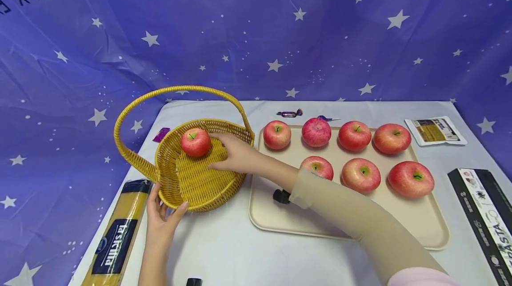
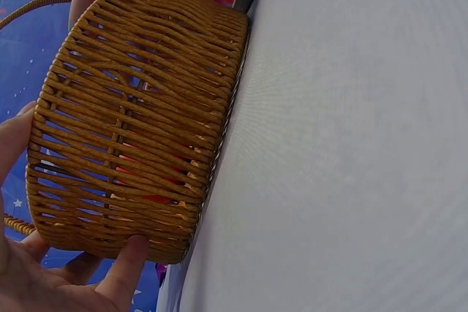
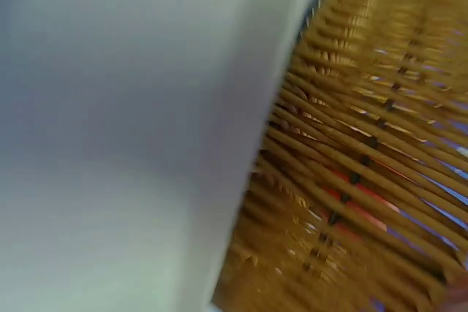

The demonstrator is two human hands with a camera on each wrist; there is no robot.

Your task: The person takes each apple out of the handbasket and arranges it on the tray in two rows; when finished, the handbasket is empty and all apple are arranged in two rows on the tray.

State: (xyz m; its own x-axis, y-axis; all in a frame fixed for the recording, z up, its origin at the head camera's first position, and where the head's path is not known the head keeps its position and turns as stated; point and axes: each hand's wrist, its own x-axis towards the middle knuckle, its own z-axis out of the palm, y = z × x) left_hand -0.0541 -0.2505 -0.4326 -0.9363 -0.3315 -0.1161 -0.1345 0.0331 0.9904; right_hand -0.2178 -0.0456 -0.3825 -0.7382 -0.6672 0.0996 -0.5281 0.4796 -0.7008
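Note:
A yellow wicker basket (image 1: 212, 188) with a tall arched handle stands on the left of the table. In it, towards the back left, lies one red apple (image 1: 195, 142). My left hand (image 1: 162, 210) holds the basket's near left edge, thumb and fingers spread along its woven side (image 2: 139, 115). My right hand (image 1: 236, 155) reaches over the right rim into the basket, thumb and fingers apart with nothing between them, just right of the apple. In the right wrist view the wicker wall (image 3: 351, 151) fills the right side, blurred.
Right of the basket, a beige tray (image 1: 280, 226) bears several red apples (image 1: 361, 175) in two rows, partly behind my right forearm. Wrapped candies (image 1: 290, 113) lie behind it. A pasta packet (image 1: 118, 237) lies far left; a white pouch (image 1: 435, 130) and black box (image 1: 482, 219) lie right.

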